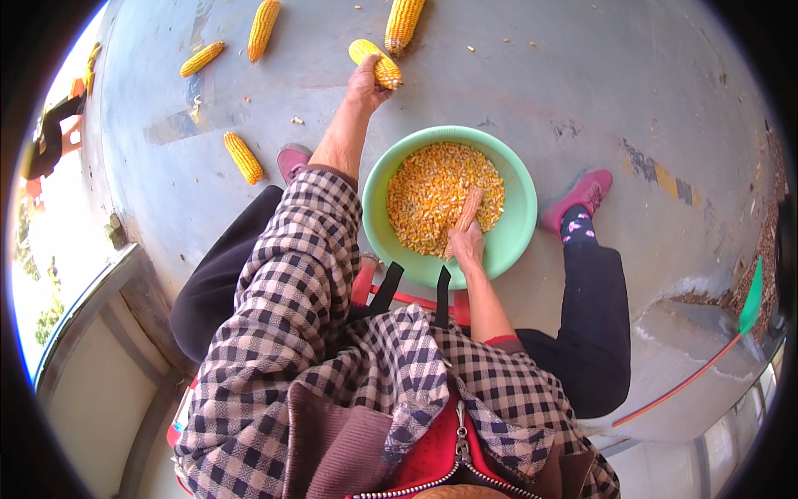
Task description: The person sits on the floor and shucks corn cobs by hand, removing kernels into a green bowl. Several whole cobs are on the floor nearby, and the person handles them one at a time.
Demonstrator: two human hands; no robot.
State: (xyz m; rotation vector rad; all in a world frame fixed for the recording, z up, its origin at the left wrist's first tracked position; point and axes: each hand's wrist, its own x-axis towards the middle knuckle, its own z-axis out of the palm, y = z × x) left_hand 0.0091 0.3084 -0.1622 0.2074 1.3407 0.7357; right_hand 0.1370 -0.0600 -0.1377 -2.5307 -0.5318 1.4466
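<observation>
My left hand [369, 86] reaches out past the basin and grips a yellow ear of corn [378, 61], low over the concrete floor. My right hand [466, 244] is inside the green plastic basin [519, 181], its fingers around a bare, reddish corn cob [469, 209]. Loose corn kernels [430, 193] cover the bottom of the basin beneath that cob. Beyond my left hand, another ear of corn [404, 25] lies close to the one I hold.
More ears lie to the left: one upper ear [264, 30], a small ear [202, 59] and a nearer ear [243, 158]. My pink shoes [580, 198] flank the basin. At the right rests a red-handled tool with a green end [752, 299]. A low wall ledge [87, 305] stands left.
</observation>
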